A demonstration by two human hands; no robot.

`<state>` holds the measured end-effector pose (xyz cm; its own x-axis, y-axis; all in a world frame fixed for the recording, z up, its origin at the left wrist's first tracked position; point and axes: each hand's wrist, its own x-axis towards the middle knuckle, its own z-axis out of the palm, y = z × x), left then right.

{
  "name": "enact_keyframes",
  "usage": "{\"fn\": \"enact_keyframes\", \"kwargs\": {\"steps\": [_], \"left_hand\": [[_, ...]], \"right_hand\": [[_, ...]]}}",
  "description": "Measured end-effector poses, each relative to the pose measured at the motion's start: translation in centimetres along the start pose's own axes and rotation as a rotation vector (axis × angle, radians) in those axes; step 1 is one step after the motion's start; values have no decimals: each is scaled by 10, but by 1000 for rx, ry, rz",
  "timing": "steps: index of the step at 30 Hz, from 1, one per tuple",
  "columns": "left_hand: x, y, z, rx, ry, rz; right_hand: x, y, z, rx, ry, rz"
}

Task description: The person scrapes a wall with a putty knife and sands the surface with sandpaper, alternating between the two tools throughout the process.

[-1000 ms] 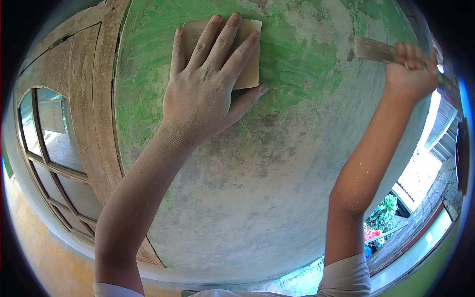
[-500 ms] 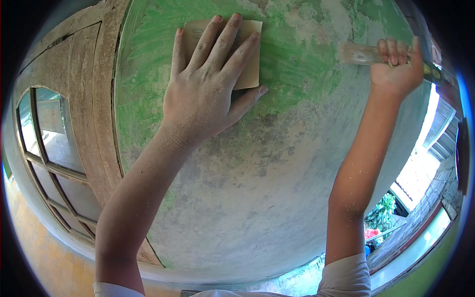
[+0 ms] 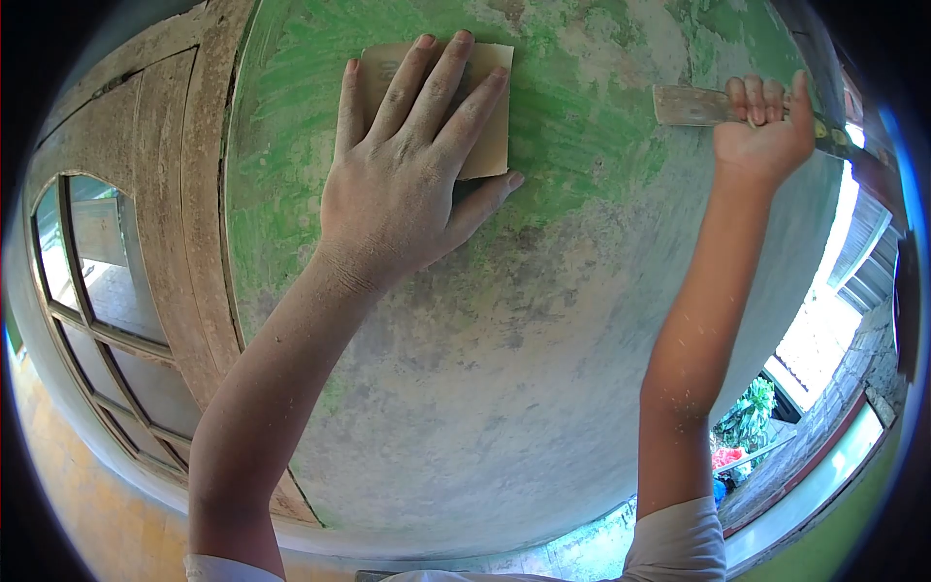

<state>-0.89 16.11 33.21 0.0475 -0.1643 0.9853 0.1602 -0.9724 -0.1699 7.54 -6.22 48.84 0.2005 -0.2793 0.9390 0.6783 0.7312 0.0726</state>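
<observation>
My left hand (image 3: 393, 184) lies flat with fingers spread on a beige sheet of sandpaper (image 3: 492, 136), pressing it against the wall (image 3: 465, 359). Pale dust coats the back of this hand and the forearm. The sheet's right and top edges show past my fingers; the rest is under the hand. At the upper right, my right hand (image 3: 761, 136) is closed around a scraper (image 3: 689, 105), its wide, worn blade pointing left along the wall. Part of the scraper's dark and yellow handle shows beyond my fist.
Patches of green paint (image 3: 582, 126) cover the upper wall, with grey, mottled plaster below. A weathered wooden frame (image 3: 175, 194) with a paned window (image 3: 107, 262) borders the left side. Beyond the wall's right edge are a leafy plant (image 3: 747, 417) and a bright outdoor area.
My right hand and the scraper have shifted slightly left. The left hand and sandpaper sit almost the same, a touch lower in view.
</observation>
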Motion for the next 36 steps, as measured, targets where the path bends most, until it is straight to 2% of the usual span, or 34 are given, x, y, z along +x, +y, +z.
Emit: {"fn": "enact_keyframes", "kwargs": {"steps": [4, 6, 7, 8, 11, 13, 14, 16, 20, 22, 23, 24, 26, 27, 29, 30, 32, 36], "left_hand": [[1, 1, 0, 13, -3, 0], [0, 1, -1, 13, 5, 2], [0, 1, -1, 14, 0, 3], [-1, 1, -1, 13, -6, 3], [0, 1, 0, 14, -5, 0], [0, 0, -1, 15, -6, -6], [0, 0, -1, 16, -7, -6], [0, 1, -1, 17, -10, 2], [1, 0, -1, 8, 4, 3], [0, -1, -1, 0, 5, -1], [-4, 2, -3, -10, -12, -1], [-5, 2, -3, -13, -14, 1], [-4, 2, -3, -13, -18, 2], [-4, 1, -3, -14, -22, 2], [-4, 1, -3, -11, -19, 1], [-5, 2, -3, -11, -20, 0], [-2, 0, 0, 1, -14, -2], [0, -1, -1, 14, -10, -4]], "right_hand": [[14, -24, -18, 123, -87, -86], [15, -14, -19, 158, -59, -37], [5, 8, 0, 2, 78, 8], [5, 4, 0, 2, 81, 9], [13, -19, -11, 33, -1, -69], [14, -35, -21, 301, -143, -70], [15, -21, -23, 300, -143, -68], [-6, 14, 6, 23, 27, 63], [-6, -8, 6, 70, -3, -56], [0, -21, 2, 215, -47, -106], [-2, -12, 2, 88, 141, -85], [-6, -8, 6, 90, 140, -83], [-10, -1, 8, 65, 41, 26], [-4, -6, 0, 68, 37, 25], [10, -22, -28, 199, -121, -74], [5, -15, -19, 196, -122, -70], [-7, 3, 7, 11, 120, 2], [3, -12, -7, 112, 91, -73]]}}
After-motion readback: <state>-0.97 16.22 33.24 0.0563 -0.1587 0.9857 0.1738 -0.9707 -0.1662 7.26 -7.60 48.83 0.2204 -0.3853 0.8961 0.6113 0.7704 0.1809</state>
